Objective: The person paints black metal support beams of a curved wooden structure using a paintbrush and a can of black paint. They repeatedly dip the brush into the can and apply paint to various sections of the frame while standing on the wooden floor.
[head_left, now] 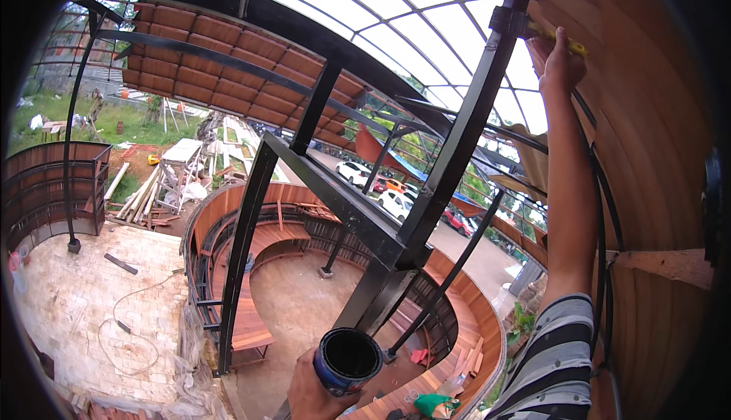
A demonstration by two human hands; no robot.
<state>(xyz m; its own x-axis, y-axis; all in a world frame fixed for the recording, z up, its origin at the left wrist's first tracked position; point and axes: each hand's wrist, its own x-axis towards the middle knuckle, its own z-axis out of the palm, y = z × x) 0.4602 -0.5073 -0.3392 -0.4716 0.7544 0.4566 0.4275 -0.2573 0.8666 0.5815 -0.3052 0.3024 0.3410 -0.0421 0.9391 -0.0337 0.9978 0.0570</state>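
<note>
My left hand (311, 391) is wrapped round a small blue paint can (332, 380) with dark paint inside, at the bottom middle of the head view. Up at the top right, my right arm reaches high. My right hand (562, 68) is closed on the yellow handle of a paintbrush (576, 45). The brush's dark bristles lie against the upper part of a black steel post (474, 115). That post rises from a black horizontal beam (335, 199), above the paint can.
Brown roof sheeting (647, 153) curves close along my right side, with black cables (603, 214) hanging by it. Far below lie a round wooden bench enclosure (285, 231) and a pale tiled floor (84, 290). A green bag (435, 405) sits on the bench. Parked cars (396, 204) stand beyond.
</note>
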